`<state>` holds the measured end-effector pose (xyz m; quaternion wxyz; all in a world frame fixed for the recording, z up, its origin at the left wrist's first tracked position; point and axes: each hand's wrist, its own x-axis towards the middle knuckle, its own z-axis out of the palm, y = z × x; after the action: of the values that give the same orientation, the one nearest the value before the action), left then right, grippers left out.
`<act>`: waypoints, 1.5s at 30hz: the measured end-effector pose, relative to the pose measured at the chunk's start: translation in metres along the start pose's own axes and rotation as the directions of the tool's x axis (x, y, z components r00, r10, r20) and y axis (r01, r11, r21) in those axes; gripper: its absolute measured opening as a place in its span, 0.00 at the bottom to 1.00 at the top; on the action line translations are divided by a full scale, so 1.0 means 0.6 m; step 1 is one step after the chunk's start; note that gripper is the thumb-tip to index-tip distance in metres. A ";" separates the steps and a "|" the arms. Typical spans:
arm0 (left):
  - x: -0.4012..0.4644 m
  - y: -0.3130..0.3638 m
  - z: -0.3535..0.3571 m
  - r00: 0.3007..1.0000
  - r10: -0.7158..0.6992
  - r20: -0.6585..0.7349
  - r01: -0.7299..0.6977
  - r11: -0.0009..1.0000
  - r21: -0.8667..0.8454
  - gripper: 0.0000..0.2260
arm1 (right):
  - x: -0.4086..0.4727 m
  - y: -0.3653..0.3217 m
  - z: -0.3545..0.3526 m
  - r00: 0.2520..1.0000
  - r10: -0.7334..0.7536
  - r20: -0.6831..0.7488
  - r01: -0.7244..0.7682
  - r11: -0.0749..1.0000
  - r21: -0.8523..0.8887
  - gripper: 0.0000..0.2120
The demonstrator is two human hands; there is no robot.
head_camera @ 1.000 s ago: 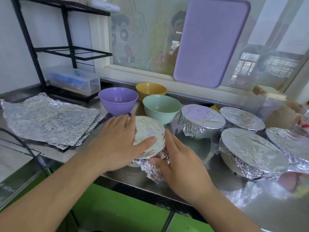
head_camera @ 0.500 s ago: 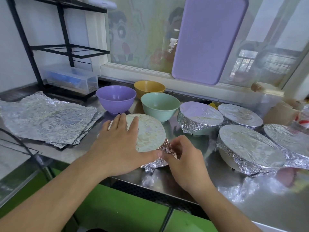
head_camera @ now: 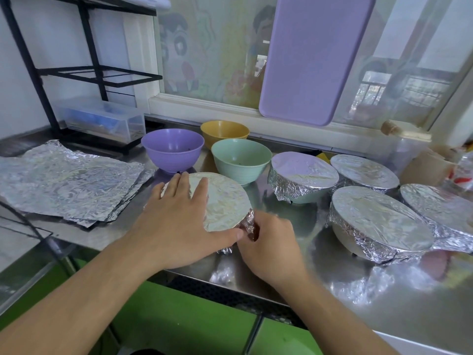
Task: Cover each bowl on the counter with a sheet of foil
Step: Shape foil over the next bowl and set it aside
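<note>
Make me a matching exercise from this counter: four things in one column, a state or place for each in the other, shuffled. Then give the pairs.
1. purple bowl
2. foil stack
3. left hand
4. cutting board

A. leaning on the window
B. resting flat on a foil-covered bowl
C. uncovered
D. lying at the counter's left end

Pairs: 1-C, 2-D, 3-B, 4-A

Left hand: palm down, fingers extended and spread, thumb pointing right. Right hand: fingers curled, pinching, beside the left thumb. Both forearms extend forward.
</note>
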<state>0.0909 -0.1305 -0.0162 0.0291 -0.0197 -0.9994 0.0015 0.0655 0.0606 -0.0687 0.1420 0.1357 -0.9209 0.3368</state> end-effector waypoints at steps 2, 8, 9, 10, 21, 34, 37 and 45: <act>0.000 0.001 0.000 1.000 -0.002 -0.009 0.002 1.000 -0.005 0.59 | -0.005 -0.015 0.007 0.999 0.046 0.004 -0.046 0.998 -0.050 0.15; -0.001 0.003 0.000 1.000 -0.002 -0.021 0.001 1.000 -0.008 0.58 | -0.018 -0.023 0.028 0.976 -0.187 -0.109 0.141 0.932 -0.335 0.10; 0.000 0.004 0.001 1.000 -0.002 -0.023 0.001 1.000 -0.010 0.58 | -0.021 -0.022 0.032 0.967 -0.238 -0.093 0.181 0.895 -0.409 0.09; 0.000 0.005 0.001 1.000 -0.002 -0.025 0.002 1.000 -0.011 0.58 | -0.027 -0.020 0.036 0.960 -0.273 -0.054 0.218 0.858 -0.466 0.07; -0.002 -0.001 0.001 1.000 0.010 0.004 -0.010 1.000 0.002 0.57 | -0.009 0.021 -0.026 0.928 -0.327 0.178 0.371 0.843 -0.390 0.08; 0.000 0.001 -0.001 0.998 0.040 -0.040 -0.042 0.998 -0.037 0.57 | 0.016 -0.073 0.038 0.950 0.183 0.252 -0.289 0.219 0.932 0.20; 0.000 0.002 0.000 0.998 0.039 -0.041 -0.041 0.998 -0.047 0.56 | 0.007 -0.082 0.028 0.904 0.243 0.350 -0.373 0.051 0.927 0.20; 0.000 0.001 -0.001 0.998 0.045 -0.049 -0.047 0.998 -0.045 0.56 | 0.013 -0.078 0.009 0.864 0.227 0.449 -0.442 -0.086 0.893 0.21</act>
<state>0.0910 -0.1301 -0.0159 0.0526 -0.0435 -0.9974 -0.0212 0.0736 0.0218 -0.0427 -0.1539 -0.0137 -0.4297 0.8897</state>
